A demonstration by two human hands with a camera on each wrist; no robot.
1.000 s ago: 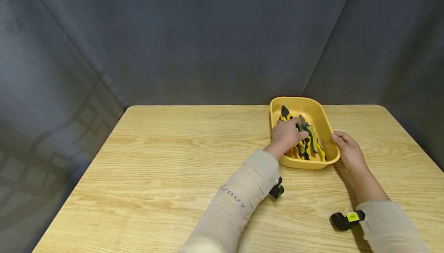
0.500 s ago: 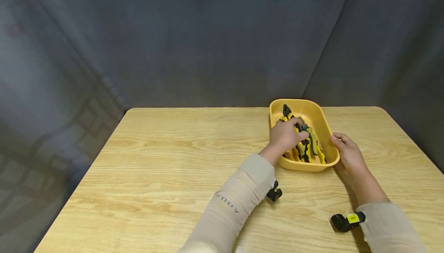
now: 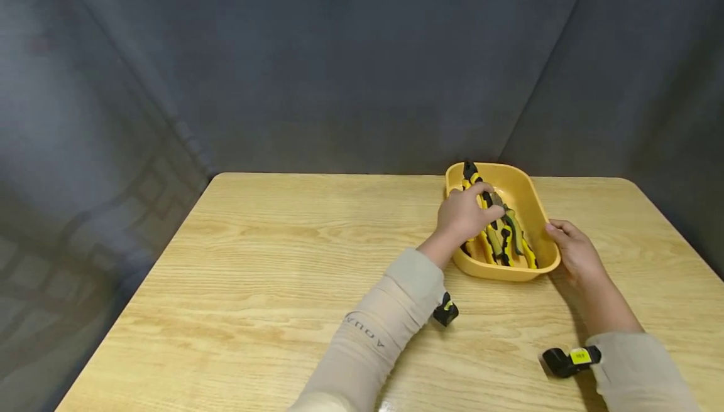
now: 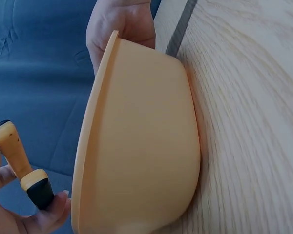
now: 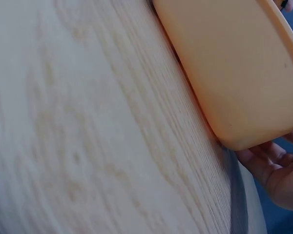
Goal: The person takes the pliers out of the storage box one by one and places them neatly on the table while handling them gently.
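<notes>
A yellow plastic tub (image 3: 503,272) stands at the table's back right with several pliers in it. My left hand (image 3: 465,214) is over its left side and grips a pair of pliers (image 3: 471,172) with black jaws and yellow-and-black handles. Their head reaches the tub's back rim; the hand hides part of the handles. In the left wrist view, the yellow-and-black handle end (image 4: 17,153) sits between thumb and fingers, above the rim. My right hand (image 3: 578,254) holds the tub's right side, thumb at the rim. Beneath the left hand lie more pliers (image 3: 515,233), some green-handled.
The tub rests on a light wooden table (image 3: 271,261), near its back edge. A dark grey curtain (image 3: 362,73) hangs behind and at both sides. Each wrist carries a small black camera (image 3: 565,362).
My left hand has raised the pliers slightly, so their head is now up at the tub's back rim. The right hand keeps its hold on the tub.
</notes>
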